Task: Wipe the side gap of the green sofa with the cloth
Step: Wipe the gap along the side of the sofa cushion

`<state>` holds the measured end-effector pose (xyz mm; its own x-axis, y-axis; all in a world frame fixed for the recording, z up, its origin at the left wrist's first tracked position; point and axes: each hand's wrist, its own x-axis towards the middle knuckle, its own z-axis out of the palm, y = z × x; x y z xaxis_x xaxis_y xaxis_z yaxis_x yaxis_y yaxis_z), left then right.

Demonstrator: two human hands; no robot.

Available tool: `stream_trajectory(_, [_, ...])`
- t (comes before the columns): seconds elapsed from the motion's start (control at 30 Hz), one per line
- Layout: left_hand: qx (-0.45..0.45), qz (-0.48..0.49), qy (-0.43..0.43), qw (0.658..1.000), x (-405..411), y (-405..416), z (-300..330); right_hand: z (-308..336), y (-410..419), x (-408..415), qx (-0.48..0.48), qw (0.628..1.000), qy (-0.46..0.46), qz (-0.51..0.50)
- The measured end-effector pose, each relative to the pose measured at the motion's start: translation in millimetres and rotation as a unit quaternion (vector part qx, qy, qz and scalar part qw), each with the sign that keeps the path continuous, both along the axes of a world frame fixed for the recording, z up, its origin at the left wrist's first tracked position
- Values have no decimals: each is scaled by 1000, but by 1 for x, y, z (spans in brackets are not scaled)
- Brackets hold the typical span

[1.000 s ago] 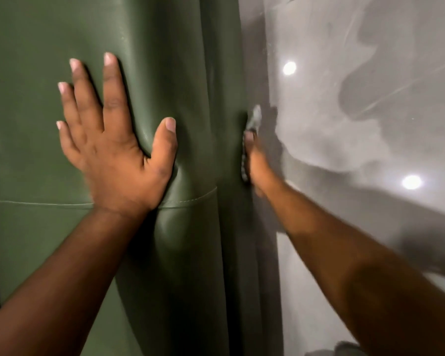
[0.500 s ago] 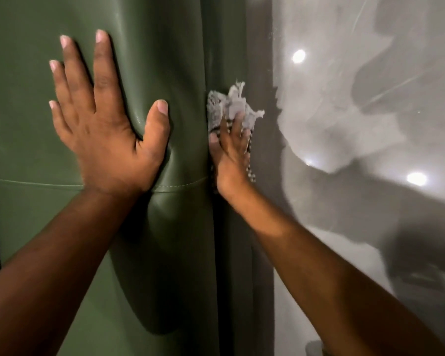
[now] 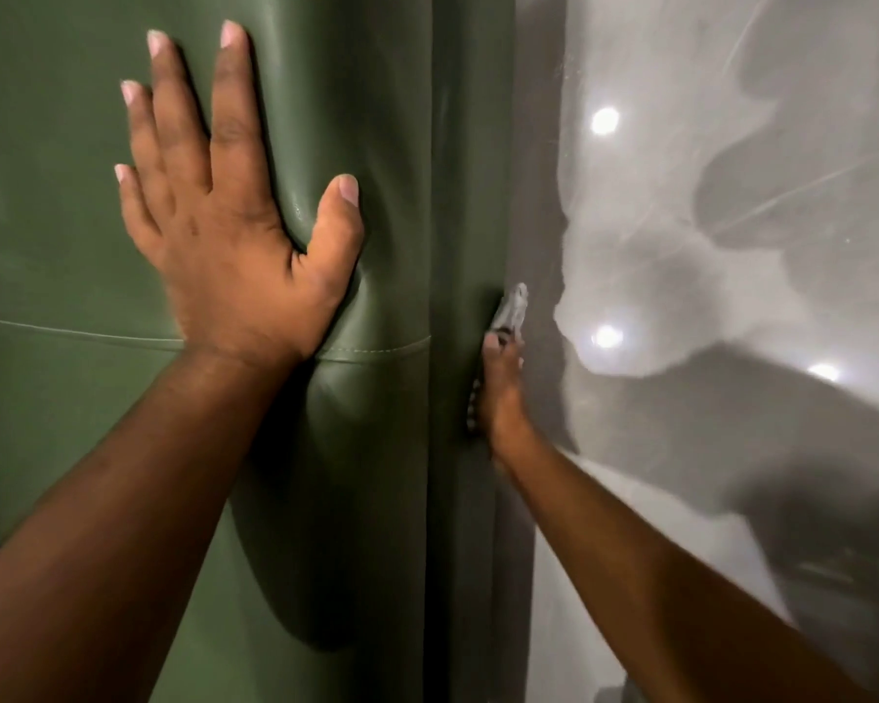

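The green leather sofa (image 3: 72, 220) fills the left half of the view, with a stitched seam across it. My left hand (image 3: 229, 235) lies flat on the cushion, fingers spread, pressing a dent into it. My right hand (image 3: 501, 388) is down along the sofa's outer side edge, seen edge-on, pressing a pale grey cloth (image 3: 512, 307) against the side panel. Only the cloth's top tip and a patterned strip below the palm show; the rest is hidden behind the hand and the sofa edge.
A glossy grey floor (image 3: 731, 296) with bright light reflections and dark shadows lies to the right of the sofa. A dark narrow strip shows at the far left edge.
My right hand with the cloth has slid off the sofa's top fold, over to the outer side and down. The left hand stays pressed on the cushion.
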<state>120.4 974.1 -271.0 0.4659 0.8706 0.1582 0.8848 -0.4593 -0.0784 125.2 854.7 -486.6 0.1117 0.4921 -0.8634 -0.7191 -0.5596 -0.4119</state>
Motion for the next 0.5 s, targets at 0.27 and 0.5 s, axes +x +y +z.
stream_trajectory(0.27, [-7,10,11,1000,1,3,0,53,45,15,153,982,-94,-53])
stream_trajectory(0.5, [-31,25,21,999,4,0,3,9,70,41,147,981,-117,-39])
